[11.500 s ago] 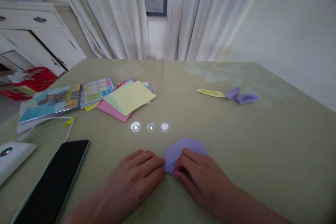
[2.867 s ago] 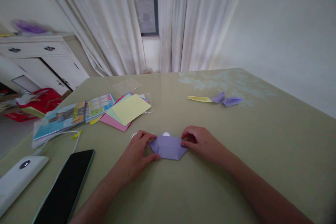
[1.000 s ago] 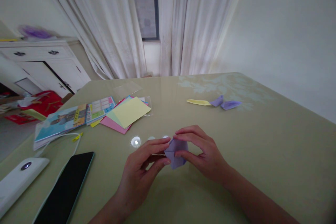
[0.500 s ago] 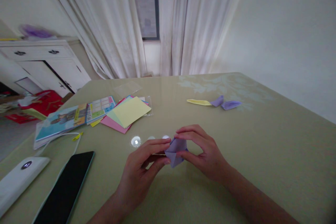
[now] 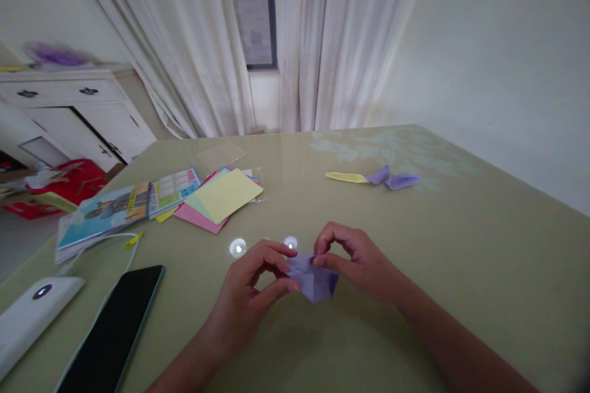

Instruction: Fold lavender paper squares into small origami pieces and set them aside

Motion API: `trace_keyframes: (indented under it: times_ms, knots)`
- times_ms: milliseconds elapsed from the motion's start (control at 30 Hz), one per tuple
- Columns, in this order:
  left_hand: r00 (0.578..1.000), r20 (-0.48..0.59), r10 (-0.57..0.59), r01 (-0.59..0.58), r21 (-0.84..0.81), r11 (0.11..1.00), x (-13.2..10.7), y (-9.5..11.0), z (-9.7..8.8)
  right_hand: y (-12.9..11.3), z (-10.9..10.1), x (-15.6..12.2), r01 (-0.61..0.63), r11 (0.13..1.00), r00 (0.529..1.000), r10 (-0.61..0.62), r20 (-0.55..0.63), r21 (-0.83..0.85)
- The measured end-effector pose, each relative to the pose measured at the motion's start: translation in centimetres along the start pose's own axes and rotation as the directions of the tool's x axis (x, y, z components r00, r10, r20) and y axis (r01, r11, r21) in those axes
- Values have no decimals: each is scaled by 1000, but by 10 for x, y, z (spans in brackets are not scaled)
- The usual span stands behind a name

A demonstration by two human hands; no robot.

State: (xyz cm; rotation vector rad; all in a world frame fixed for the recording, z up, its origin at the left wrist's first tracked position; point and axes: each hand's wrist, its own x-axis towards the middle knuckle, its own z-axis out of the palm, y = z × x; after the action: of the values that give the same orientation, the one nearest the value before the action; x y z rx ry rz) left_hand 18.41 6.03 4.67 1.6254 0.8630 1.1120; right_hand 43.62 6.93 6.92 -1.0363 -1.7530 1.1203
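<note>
Between my hands, above the table, is a small purple folded paper (image 5: 318, 285), opened into a boxy shape. My left hand (image 5: 258, 282) pinches its left side between thumb and fingers. With thumb and index finger, my right hand (image 5: 353, 258) grips its upper edge; the fingertips cover part of that edge. Farther back on the table lie a yellow folded paper strip (image 5: 345, 177) and two purple folded pieces (image 5: 402, 182), one touching the yellow strip's right end.
On the left, coloured paper sheets (image 5: 225, 196) overlap beside a booklet (image 5: 106, 212). A black phone (image 5: 115, 325) and a white power bank (image 5: 37, 319) with a cable lie near the left edge of the table (image 5: 461, 245). Curtains and a wall stand behind.
The purple paper has been turned and now shows a wider, boxier face. My right hand's fingers have closed into a pinch on its top edge. My left hand keeps its hold.
</note>
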Motion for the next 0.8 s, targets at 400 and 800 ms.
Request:
trace_keyframes:
  times_ms: [400, 800]
  knots:
    - [995, -96, -18, 1, -178, 984, 8, 1, -5, -3, -7, -1, -25, 911, 1000, 21, 15, 412]
    - [981, 35, 192, -187, -115, 976, -9, 10, 6, -8, 12, -6, -9, 940, 996, -20, 82, 340]
